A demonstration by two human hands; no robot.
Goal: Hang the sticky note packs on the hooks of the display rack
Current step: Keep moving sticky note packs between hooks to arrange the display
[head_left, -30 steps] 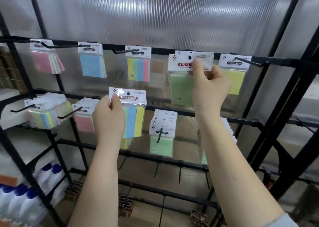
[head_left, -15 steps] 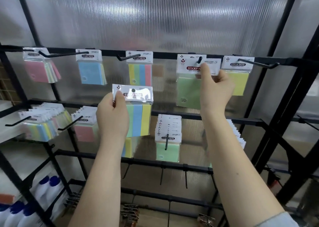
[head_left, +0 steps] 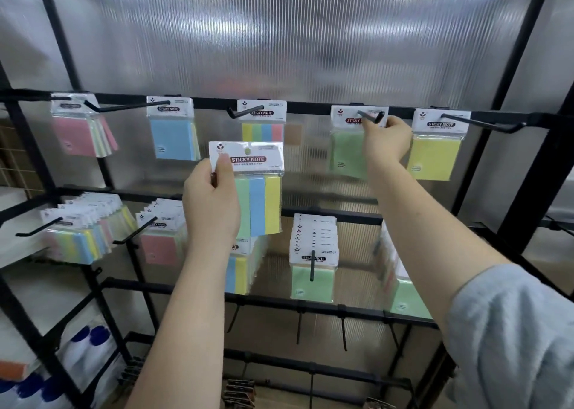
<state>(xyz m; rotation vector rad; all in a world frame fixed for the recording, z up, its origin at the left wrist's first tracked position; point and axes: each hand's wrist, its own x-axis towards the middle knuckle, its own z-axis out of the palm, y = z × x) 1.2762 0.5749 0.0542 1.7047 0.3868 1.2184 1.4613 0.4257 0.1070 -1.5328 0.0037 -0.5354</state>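
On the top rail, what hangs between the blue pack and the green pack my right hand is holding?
In the head view, one multicolour striped pack hangs between the blue pack and the green pack.

Open gap between striped pack [head_left: 263, 122] and green pack [head_left: 347, 154]; protruding hooks [head_left: 484, 123] alongside.

white bottles with blue caps [head_left: 88, 345], orange block [head_left: 12, 370], ribbed translucent panel [head_left: 279, 42]

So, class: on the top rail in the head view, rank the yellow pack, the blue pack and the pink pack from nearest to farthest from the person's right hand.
Measured from the right hand:
1. Yellow pack, just to the hand's right.
2. Blue pack, well to its left.
3. Pink pack, at the rail's far left.
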